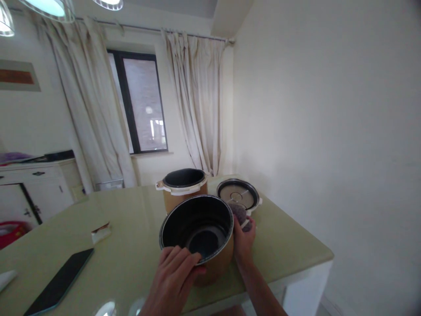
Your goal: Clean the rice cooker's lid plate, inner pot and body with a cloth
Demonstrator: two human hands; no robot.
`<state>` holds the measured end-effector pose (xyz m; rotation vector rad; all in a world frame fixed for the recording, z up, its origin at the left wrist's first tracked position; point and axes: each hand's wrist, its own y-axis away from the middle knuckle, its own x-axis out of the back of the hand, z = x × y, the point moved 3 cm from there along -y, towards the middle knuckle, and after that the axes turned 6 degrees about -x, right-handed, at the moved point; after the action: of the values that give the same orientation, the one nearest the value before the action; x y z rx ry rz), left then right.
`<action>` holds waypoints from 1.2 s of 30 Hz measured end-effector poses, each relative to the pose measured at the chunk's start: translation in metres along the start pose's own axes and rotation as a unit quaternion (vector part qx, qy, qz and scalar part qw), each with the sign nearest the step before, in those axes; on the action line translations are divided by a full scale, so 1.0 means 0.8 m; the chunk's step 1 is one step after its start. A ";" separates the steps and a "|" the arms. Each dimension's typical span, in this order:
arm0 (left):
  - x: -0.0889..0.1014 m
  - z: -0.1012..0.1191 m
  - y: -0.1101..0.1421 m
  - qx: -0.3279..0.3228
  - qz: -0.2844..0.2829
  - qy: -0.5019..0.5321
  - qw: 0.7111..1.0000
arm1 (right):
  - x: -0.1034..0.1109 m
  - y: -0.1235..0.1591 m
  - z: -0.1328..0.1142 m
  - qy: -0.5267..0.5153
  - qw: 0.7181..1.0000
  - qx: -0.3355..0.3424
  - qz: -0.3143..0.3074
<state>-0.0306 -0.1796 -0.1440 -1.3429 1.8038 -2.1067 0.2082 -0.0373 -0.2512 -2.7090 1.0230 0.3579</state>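
An inner cooking pot (pixel 215 267), black inside and tan outside, tilts toward me near the table's front edge. My left hand (pixel 176 274) grips its near rim, with the fingers over the edge and the thumb outside. At the pot's right side, my right hand (pixel 244 239) is closed around a fuzzy grey-purple cloth (pixel 239 213) with a pale strip, close to the outer wall. The cloth's lower part is hidden by the fingers. Behind the pot stands a tan cooker body (pixel 173 199) with a white collar. To its right lies a round lid (pixel 235 193), inner side up.
The pale green table (pixel 131 245) carries a dark tablet-like slab (pixel 62 281) and a small white packet (pixel 101 232) on the left. A wall (pixel 329 131) runs along the right. Curtains (pixel 197 96) and a window (pixel 146 103) are at the back.
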 end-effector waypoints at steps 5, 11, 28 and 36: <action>-0.025 0.002 0.016 -0.018 -0.017 0.007 1.000 | 0.036 -0.011 -0.066 0.008 0.988 0.098 0.116; -0.059 -0.007 0.032 -0.018 -0.034 0.005 0.999 | 0.022 -0.036 -0.165 0.121 0.916 0.382 -0.014; -0.092 -0.020 0.025 0.010 -0.053 -0.002 0.999 | -0.147 0.004 -0.126 0.426 0.605 0.286 -0.609; -0.081 -0.014 0.021 -0.007 -0.090 -0.011 0.996 | -0.144 -0.010 -0.133 0.454 0.600 0.274 -0.600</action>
<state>-0.0054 -0.1408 -0.1932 -1.5811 1.7529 -2.1578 0.1450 0.0084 -0.1145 -2.1597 -0.7140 -1.3937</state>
